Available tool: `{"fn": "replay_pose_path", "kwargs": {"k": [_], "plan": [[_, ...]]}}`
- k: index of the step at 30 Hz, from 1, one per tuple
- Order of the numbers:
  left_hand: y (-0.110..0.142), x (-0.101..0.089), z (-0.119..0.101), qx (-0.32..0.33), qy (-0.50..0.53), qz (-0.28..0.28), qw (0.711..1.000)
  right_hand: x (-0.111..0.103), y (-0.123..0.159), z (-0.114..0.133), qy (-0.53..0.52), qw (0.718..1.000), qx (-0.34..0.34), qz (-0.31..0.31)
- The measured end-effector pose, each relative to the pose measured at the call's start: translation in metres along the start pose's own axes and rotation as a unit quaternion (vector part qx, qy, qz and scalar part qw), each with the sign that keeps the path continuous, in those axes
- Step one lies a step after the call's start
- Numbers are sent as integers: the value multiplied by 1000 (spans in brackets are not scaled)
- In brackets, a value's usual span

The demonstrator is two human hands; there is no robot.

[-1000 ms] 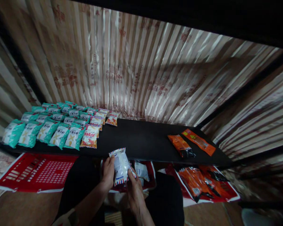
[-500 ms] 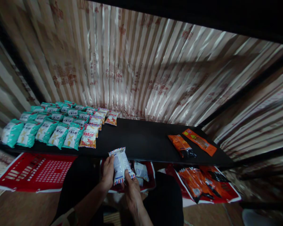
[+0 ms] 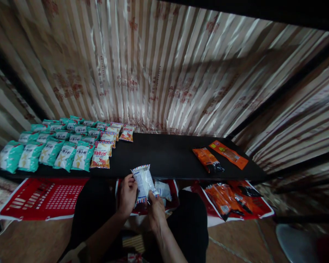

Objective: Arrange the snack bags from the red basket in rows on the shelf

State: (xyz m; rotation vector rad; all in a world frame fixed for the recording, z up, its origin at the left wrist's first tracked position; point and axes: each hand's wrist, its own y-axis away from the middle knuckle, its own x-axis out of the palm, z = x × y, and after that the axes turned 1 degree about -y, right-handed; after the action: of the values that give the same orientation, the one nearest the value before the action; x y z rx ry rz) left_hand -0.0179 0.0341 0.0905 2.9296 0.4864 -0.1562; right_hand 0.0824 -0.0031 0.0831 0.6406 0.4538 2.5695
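Both hands hold one small white snack packet with a red-and-blue striped edge, just in front of the black shelf. My left hand grips its left side with curled fingers. My right hand pinches its lower right corner. Below the packet sits a red basket with a few more white packets. On the shelf's left stand rows of teal packets and a column of orange-and-white striped packets.
Two orange packets lie on the shelf's right end. A red basket sits lower left, and another red basket with several orange packets lower right. Striped curtain fabric backs the shelf. My dark-clothed legs are below.
The packet has been lifted a little and tilted to the right between my hands. The view has shifted slightly downward.
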Motion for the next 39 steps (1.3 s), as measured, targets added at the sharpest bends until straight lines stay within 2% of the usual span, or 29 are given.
{"fn": "replay_pose_path", "kwargs": {"k": [3,6,9,13,16,20,23,29,33,36,39], "plan": [[16,-1,-9,94,-60,9,994,3,-2,4,-25,999,25,2],[26,0,-16,120,-89,33,988,4,-2,7,-49,999,7,15],[27,2,-18,102,-92,54,989,4,-2,9,-43,998,-24,25],[25,2,-19,80,-68,69,992,6,3,18,34,995,-87,25],[24,2,-23,44,-23,84,995,9,8,28,104,986,-129,16],[26,1,-28,-8,55,117,992,11,15,33,165,969,-181,33],[28,0,-34,-32,96,129,986,8,16,30,231,937,-260,45],[29,-6,-48,-44,137,161,976,-2,15,18,395,814,-416,91],[25,-7,-40,-52,126,172,976,-3,17,9,454,749,-474,91],[21,-6,-29,-76,152,185,968,-1,20,2,476,729,-484,89],[18,-6,-22,-99,178,181,962,0,23,-1,488,728,-472,98]]}}
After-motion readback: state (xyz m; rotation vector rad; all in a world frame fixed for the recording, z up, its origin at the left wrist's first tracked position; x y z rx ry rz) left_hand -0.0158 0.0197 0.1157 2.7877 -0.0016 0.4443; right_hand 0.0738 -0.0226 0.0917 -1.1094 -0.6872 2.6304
